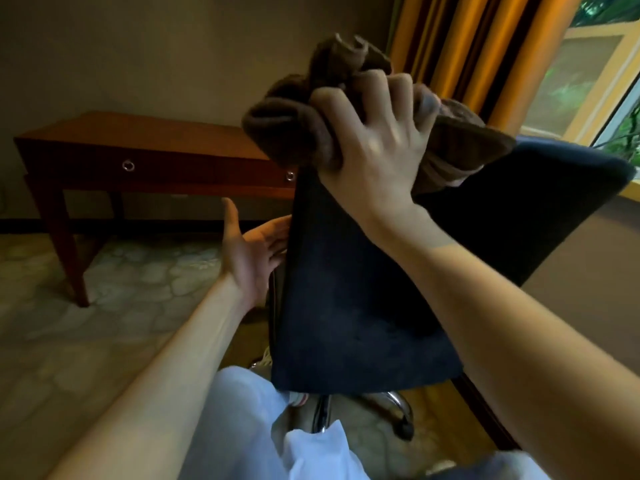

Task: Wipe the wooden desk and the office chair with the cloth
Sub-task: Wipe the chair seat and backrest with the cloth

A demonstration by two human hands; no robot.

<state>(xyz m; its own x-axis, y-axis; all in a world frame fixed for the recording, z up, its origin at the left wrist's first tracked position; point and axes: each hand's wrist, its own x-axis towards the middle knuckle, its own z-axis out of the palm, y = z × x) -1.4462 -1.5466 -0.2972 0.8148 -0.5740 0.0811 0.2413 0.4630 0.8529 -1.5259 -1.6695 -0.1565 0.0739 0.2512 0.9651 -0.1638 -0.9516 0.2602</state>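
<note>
A dark blue office chair (353,299) stands right in front of me, its backrest facing me. My right hand (374,143) grips a bunched brown cloth (294,126) and holds it on the top edge of the backrest. My left hand (252,251) is spread, palm turned inward, with its fingers touching the left edge of the backrest. The wooden desk (145,140), with two ring-pull drawers, stands against the wall behind and to the left of the chair.
Orange and dark striped curtains (478,50) hang at the back right beside a window (595,81). The chair's chrome base (391,407) rests on patterned carpet (104,323). My light trousers (249,427) show at the bottom.
</note>
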